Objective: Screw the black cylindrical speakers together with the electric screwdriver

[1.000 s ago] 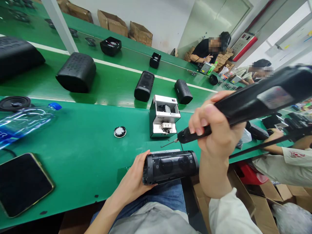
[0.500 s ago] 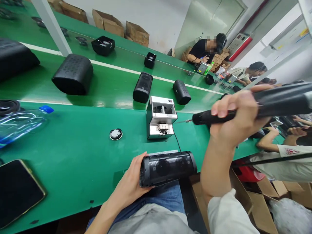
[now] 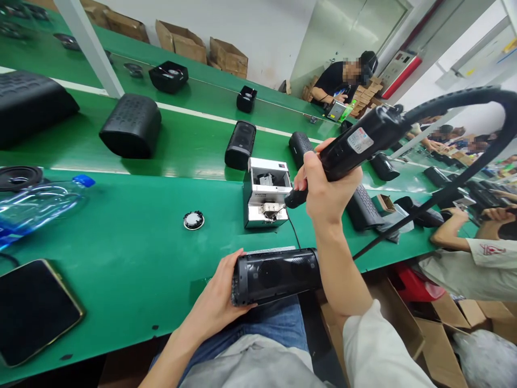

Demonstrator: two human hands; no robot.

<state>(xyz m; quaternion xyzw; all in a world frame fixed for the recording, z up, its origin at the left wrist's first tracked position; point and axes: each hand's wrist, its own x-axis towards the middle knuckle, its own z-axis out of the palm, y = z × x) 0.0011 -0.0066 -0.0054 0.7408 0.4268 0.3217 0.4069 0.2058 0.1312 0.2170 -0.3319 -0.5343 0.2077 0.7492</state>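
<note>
My left hand (image 3: 218, 299) grips the left end of a black cylindrical speaker body (image 3: 278, 275) that lies across my lap at the near edge of the green bench (image 3: 133, 258). My right hand (image 3: 323, 188) is closed around a black electric screwdriver (image 3: 355, 143), tilted down to the left. Its tip touches the outlet of a small white screw feeder box (image 3: 264, 191) standing on the bench. A thick black cable (image 3: 464, 99) arcs from the screwdriver's top.
A small round part (image 3: 194, 220), a plastic water bottle (image 3: 36, 205) and a dark phone (image 3: 34, 310) lie on the bench to the left. Several black speakers (image 3: 131, 126) ride the conveyor behind. Other people work at the right and far end. Cardboard boxes (image 3: 428, 334) sit below right.
My right hand swung the screwdriver from above the speaker up to the right, then down to the feeder box outlet. The left hand and speaker stayed put.
</note>
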